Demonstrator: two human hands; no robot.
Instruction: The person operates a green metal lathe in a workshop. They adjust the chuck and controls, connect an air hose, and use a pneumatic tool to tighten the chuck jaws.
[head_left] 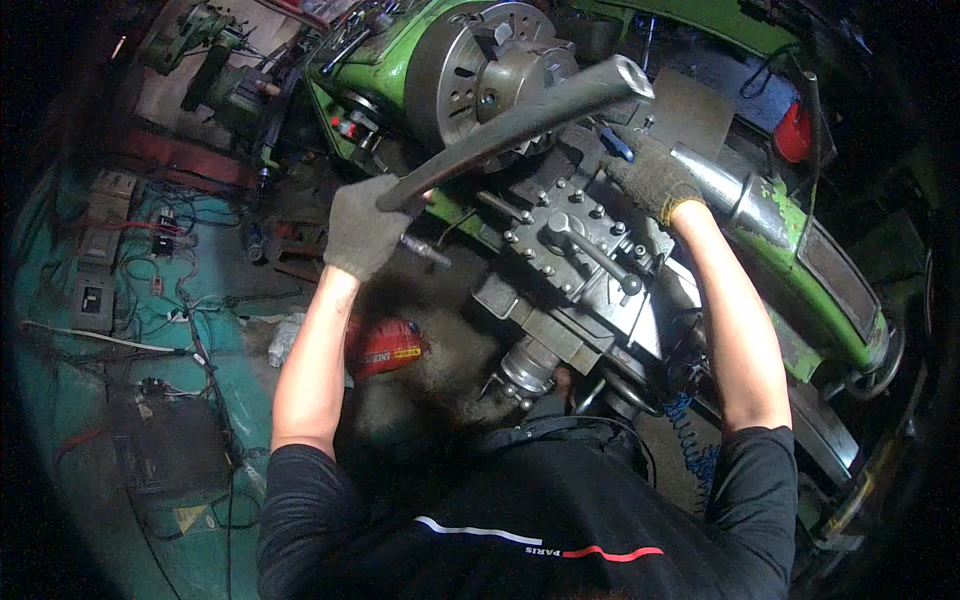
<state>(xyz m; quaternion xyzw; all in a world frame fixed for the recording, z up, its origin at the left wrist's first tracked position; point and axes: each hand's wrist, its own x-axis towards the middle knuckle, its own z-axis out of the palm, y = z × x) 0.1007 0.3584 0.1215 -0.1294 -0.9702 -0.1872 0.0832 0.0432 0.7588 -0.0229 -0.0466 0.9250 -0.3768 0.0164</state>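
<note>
My left hand [365, 228], in a grey work glove, is closed round the lower end of a long dark metal bar [510, 125]. The bar slants up to the right, and its bright, cut end lies in front of the lathe chuck [522, 80]. A rod-like piece juts out beside this hand; I cannot make out whether the hand holds it. My right hand [648, 177], also gloved, is by the tailstock's shiny quill [712, 180]. Its fingers are closed on a slim blue tool [615, 143], whose kind I cannot tell. Between my arms sits the bolted tool post [565, 240] with its clamping lever.
The green lathe [800, 230] stretches from upper left to lower right. A red container [385, 345] stands on the floor below my left hand. Electrical boxes and cables [100, 240] lie at the left. A coiled blue hose [690, 440] hangs near my right elbow.
</note>
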